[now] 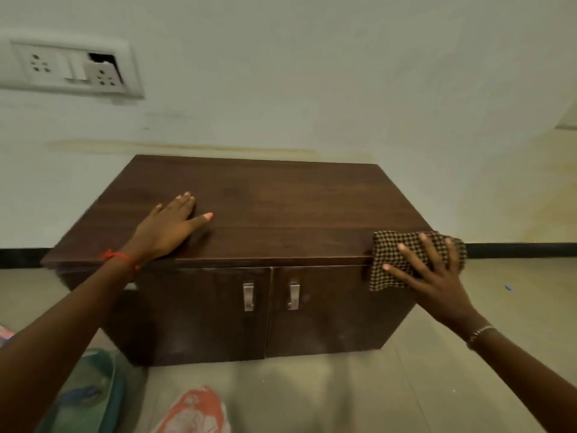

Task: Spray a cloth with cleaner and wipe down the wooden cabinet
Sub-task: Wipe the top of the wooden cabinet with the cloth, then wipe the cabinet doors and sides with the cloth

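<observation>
A low dark wooden cabinet (281, 207) with two doors and metal handles stands against the wall. My left hand (168, 226) lies flat on the left part of its top, fingers spread, holding nothing. My right hand (431, 270) presses a brown checked cloth (393, 254) against the cabinet's front right corner, where the top edge meets the right door. The cloth drapes over that corner. No spray bottle is visible.
A white socket panel (71, 68) is on the wall at upper left. A teal item (90, 392) and an orange-and-white cloth (196, 414) lie on the tiled floor in front of the cabinet. A black skirting strip (518, 250) runs along the wall.
</observation>
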